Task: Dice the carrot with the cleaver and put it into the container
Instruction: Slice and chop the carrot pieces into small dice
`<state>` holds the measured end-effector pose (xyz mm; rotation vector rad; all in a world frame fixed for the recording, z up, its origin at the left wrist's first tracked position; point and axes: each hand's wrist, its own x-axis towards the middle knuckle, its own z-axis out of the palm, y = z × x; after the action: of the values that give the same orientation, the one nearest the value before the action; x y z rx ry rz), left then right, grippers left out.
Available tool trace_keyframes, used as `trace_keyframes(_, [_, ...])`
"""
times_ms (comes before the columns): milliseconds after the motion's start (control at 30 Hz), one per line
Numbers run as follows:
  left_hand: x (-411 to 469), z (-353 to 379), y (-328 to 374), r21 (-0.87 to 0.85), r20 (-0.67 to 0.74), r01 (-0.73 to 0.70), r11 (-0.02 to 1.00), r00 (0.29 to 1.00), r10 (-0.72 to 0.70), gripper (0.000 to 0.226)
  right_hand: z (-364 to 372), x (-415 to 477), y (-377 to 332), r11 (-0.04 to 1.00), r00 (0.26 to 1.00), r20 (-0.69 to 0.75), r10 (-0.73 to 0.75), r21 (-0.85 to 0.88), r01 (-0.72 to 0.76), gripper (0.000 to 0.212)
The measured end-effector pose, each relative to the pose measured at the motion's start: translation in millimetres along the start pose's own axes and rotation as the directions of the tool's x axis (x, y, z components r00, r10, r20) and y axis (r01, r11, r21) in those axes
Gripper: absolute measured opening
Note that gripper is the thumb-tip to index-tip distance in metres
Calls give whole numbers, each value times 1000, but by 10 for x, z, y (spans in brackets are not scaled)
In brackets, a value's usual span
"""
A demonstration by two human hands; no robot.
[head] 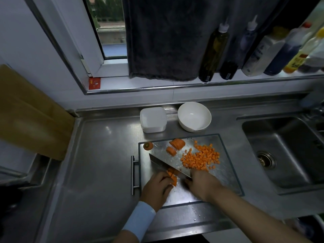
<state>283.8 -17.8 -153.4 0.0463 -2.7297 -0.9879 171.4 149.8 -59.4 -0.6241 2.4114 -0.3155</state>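
Observation:
On the steel cutting board [226, 174] my right hand [203, 185] grips the cleaver [163, 164], its blade angled up and left across carrot strips [172, 177]. My left hand [157, 188] presses those strips down with curled fingers. A heap of diced carrot [201, 158] lies at the board's right. Stacked carrot slices [177, 143] and a smaller piece [171, 151] rest at the far edge, the cut-off carrot top [148, 145] in the far left corner. An empty white square container [152, 119] stands behind the board.
A white bowl [194, 116] sits right of the container. The sink [284, 151] lies to the right. Several bottles [213, 51] line the window ledge beside a hanging dark towel [163, 41]. A wooden board [29, 111] leans at the left.

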Motion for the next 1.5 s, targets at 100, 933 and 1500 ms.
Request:
trace_keyframes(100, [-33, 59, -14, 0, -52, 17, 1000, 999, -17, 11, 58, -12, 15, 1000, 1000, 17, 10, 11, -10, 32])
trace_keyframes(933, [-24, 187, 287, -28, -196, 302, 953, 933, -302, 9, 73, -16, 40, 1000, 1000, -11, 4, -5, -4, 29])
trace_keyframes(1500, [27, 13, -202, 1, 51, -102, 995, 993, 102, 14, 121, -39, 54, 1000, 1000, -17, 3, 21, -2, 30])
